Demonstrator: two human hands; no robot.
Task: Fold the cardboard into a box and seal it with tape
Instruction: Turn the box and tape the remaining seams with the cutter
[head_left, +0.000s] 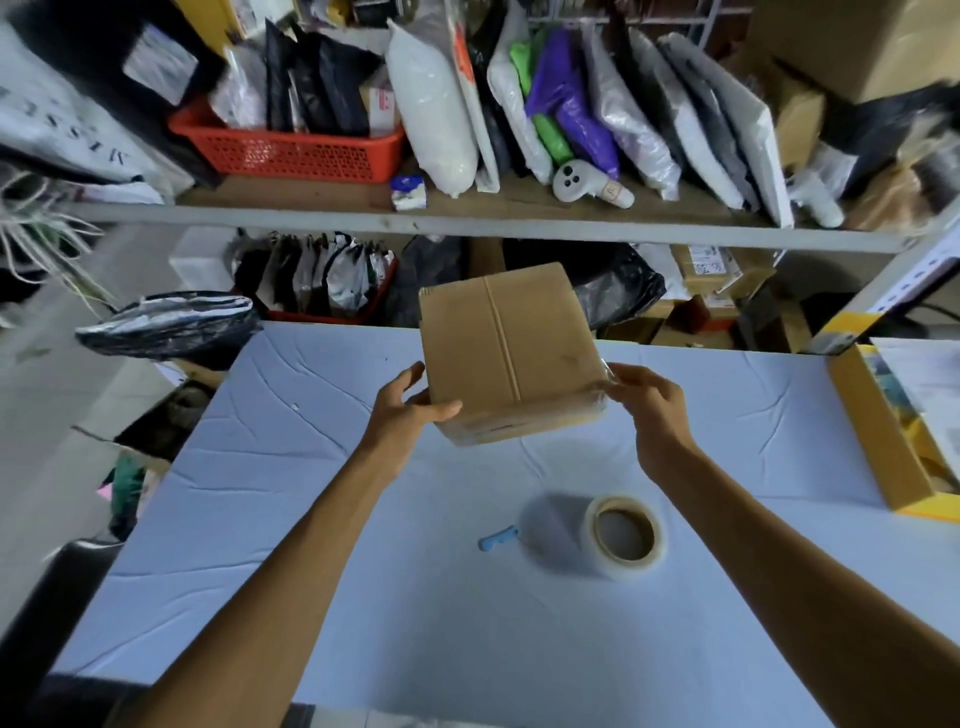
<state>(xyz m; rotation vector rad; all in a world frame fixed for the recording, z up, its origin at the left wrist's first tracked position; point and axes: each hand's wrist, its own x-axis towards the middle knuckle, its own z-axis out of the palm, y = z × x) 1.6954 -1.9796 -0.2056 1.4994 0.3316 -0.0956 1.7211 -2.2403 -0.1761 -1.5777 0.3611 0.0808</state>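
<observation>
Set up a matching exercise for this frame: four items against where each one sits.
Items: 1 cardboard box; 2 tape roll; 3 blue tool; 4 red basket.
Places: A on the shelf; B lying on the table beside the roll; C held between left hand and right hand; D lying on the table, hole towards the camera.
Pairs: 1-C, 2-D, 3-B, 4-A.

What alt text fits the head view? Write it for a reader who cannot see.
A person holds a closed cardboard box by its near corners over a light blue table. A roll of clear tape and a small blue tool lie nearer the camera; cluttered shelves of parcels stand behind.
</observation>
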